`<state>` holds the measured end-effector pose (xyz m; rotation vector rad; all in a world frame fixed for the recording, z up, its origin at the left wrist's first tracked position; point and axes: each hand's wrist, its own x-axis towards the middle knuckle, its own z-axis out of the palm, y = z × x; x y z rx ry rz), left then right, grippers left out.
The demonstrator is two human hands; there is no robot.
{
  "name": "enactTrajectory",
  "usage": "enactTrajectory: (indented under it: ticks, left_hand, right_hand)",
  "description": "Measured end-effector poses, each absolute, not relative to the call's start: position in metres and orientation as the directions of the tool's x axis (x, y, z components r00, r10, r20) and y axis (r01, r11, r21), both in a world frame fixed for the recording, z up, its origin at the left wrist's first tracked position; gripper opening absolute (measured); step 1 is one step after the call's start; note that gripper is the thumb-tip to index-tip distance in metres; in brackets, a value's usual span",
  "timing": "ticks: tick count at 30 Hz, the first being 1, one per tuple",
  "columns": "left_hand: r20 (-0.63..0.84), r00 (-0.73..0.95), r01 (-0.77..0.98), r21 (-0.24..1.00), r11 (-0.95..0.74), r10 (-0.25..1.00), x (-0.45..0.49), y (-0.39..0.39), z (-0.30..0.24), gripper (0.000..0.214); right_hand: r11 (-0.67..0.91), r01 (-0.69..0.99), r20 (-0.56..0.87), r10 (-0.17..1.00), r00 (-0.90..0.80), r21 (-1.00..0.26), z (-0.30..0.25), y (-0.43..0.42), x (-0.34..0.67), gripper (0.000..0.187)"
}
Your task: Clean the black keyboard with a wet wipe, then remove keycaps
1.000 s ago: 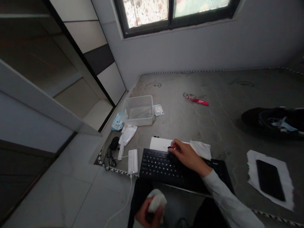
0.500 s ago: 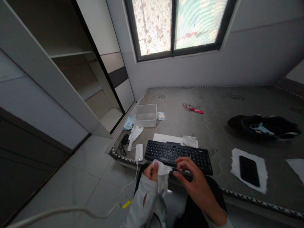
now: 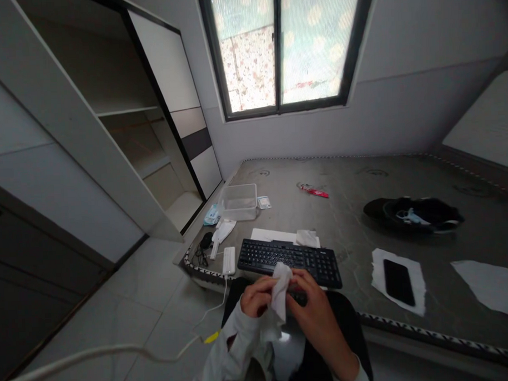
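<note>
A crumpled white tissue [image 3: 281, 292] is pinched in my left hand [image 3: 257, 296], just in front of the keyboard's near edge. My right hand [image 3: 314, 302] is closed against the tissue's right side, its fingertips meeting the left ones there. Whether something small sits inside the folds is hidden. Beyond both hands lies a black keyboard [image 3: 287, 260] on the grey mattress [image 3: 346, 209]. A white sheet [image 3: 268, 233] shows behind it, with another folded tissue [image 3: 306, 238] at the keyboard's far edge.
Left of the keyboard lie a white power strip [image 3: 228, 261] and a coiled black cable [image 3: 202, 253]. A clear plastic box [image 3: 240, 202] and a red packet [image 3: 314, 191] are farther back. On the right are a black phone [image 3: 399, 282] on a tissue and a black bag [image 3: 417, 213].
My right hand has come left and closed onto the tissue, where a small dark thing showed at its fingertips before. My left hand has turned the tissue upright. The head view has shifted slightly.
</note>
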<state>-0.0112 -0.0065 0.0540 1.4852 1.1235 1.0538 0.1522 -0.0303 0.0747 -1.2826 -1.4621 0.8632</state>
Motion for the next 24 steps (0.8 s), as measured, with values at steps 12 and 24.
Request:
enactTrajectory:
  ticks: [12,24]
  left_hand:
    - [0.173,0.014,0.138,0.975,-0.173,0.985,-0.001,-0.020,0.044,0.037]
    - [0.044,0.110,-0.144,0.989,-0.028,0.993,0.007,-0.027,0.053,0.047]
  right_hand:
    - [0.229,0.282,0.245,0.969,0.022,-0.932,0.070,-0.041,0.167,0.015]
    - [0.048,0.038,0.048,0.999,-0.005,-0.998,0.053,-0.043,0.161,0.046]
